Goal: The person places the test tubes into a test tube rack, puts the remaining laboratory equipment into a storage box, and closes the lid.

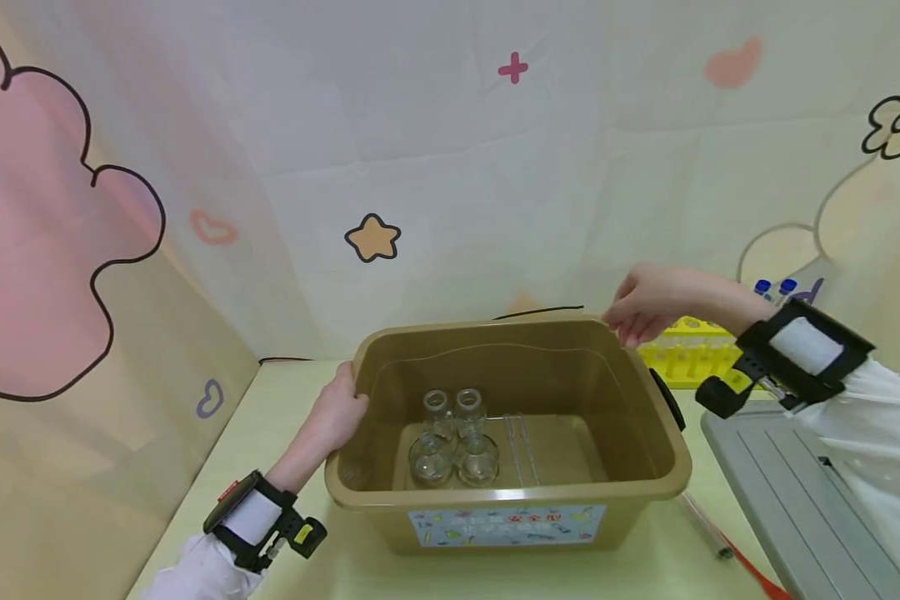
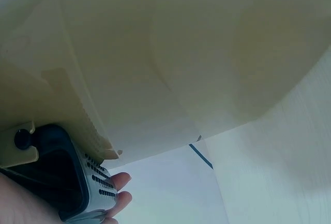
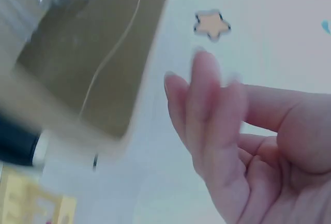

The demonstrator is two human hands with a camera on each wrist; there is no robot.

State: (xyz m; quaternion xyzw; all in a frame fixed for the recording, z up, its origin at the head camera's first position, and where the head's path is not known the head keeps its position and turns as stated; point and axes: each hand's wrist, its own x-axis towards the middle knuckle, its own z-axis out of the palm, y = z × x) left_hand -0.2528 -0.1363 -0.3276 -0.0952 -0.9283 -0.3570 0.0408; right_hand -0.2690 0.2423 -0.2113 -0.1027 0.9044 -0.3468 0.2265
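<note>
A brown plastic bin (image 1: pixel 375 527) with a label on its front stands on the table, tilted so its inside faces me. Several clear glass bottles (image 1: pixel 432 458) and two thin glass rods (image 1: pixel 521 450) lie inside it. My left hand (image 1: pixel 339 410) holds the bin's left end; in the left wrist view its fingertips (image 2: pixel 122 180) curl round the dark handle (image 2: pixel 101 182). By the far right corner of the rim, my right hand (image 1: pixel 648 304) hovers with loosely bent fingers. The right wrist view shows that hand (image 3: pixel 227 151) apart from the bin and holding nothing.
Right of the bin stands a yellow test tube rack (image 1: pixel 678 362) with blue-capped tubes (image 1: pixel 786 287). A grey ridged board (image 1: pixel 810 500) lies on the right. A thin clear tube (image 1: pixel 705 527) and a red-handled tool (image 1: pixel 757 573) lie between bin and board. A patterned cloth hangs behind.
</note>
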